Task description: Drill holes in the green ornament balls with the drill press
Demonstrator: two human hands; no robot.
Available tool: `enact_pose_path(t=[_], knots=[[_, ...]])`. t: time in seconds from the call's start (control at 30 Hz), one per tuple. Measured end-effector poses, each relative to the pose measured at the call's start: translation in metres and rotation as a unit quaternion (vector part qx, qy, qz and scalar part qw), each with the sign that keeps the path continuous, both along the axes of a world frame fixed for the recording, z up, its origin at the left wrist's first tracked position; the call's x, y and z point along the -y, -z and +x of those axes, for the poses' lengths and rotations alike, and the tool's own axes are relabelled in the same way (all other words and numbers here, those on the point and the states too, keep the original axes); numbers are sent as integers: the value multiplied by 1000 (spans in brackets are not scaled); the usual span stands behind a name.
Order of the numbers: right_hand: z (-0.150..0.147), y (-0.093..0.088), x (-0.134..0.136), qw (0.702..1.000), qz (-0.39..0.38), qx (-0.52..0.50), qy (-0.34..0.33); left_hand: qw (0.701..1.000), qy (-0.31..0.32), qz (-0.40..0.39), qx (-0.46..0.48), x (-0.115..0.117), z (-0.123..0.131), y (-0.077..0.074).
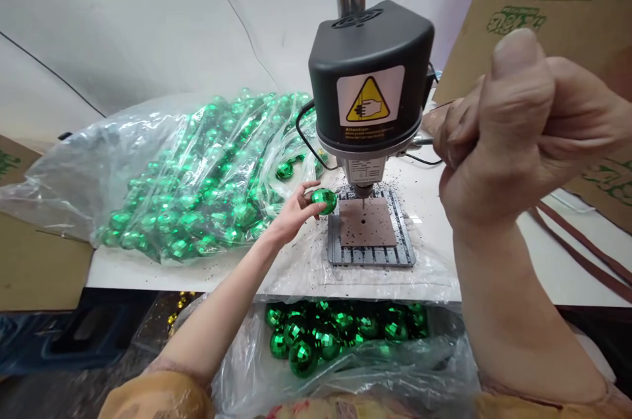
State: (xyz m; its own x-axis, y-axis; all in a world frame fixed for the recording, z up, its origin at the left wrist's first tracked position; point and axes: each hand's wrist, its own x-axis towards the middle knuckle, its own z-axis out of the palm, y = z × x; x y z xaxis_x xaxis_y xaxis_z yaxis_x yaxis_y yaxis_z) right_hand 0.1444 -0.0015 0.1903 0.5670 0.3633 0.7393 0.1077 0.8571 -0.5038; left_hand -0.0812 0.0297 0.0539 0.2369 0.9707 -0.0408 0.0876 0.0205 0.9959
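Head view, and here's the left hand [297,209] out over the bench [123,274], its grip closed around one mirror-faceted green ball [324,200], thumb in front and fingers behind. That ball sits just left of the bit [364,203], apart from it, by the left edge of the slotted base plate [355,261].

Over on the right, big in the foreground, the right hand [498,129] is curled tight; a metal feed lever [423,141] from the drill press [370,70] runs into those fingers, its far end hidden. The bit points down at a brown square pad [380,233] with a dark hole [363,222] in it, dark flecks scattered all about.

Now, good form here, as a judgement: fingertips on the ball's sides, well away from the bit, just as the yellow warning label [371,99] urges. A round, glossy thing like that could roll, so a firm but gentle pinch looks wise, with the lever pulled smoothly and only when the ball is steady. Flecks brushed off the pad would help it seat, too!
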Motion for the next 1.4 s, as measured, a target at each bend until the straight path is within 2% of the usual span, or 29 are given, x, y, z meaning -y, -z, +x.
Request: enact_pose_path(t=[0.1, 0.2, 0.27, 0.4, 0.53, 0.83, 0.97, 1.13, 1.27, 1.4], knots=[[1, -1, -2, 1000, 23, 13, -12, 999, 19, 28, -18, 8, 11, 16], [1, -1, -3, 999, 36, 11, -18, 994, 73, 54, -53, 8, 19, 25], [1, -1, -3, 999, 34, 7, -15, 990, 85, 69, -89, 8, 24, 26], [1, -1, 0, 1000, 9, 16, -7, 985, 57, 100, -128, 8, 32, 19], [2, -1, 1, 1000, -1, 30, -5, 978, 73, 110, -159, 8, 39, 15], [4, -1, -3, 998, 29, 44, -19, 965, 57, 173, -189, 4, 49, 25], [4, -1, -4, 998, 30, 53, 1, 967, 45, 186, -168, 6, 56, 29], [2, -2, -5, 996, 20, 70, 51, 981, 14, 151, -118, 15, 70, 38], [3, -1, -4, 997, 24, 65, 23, 987, 21, 142, -78, 19, 75, 47], [4, -1, -4, 998, 37, 60, -5, 987, 25, 135, -89, 20, 72, 53]])
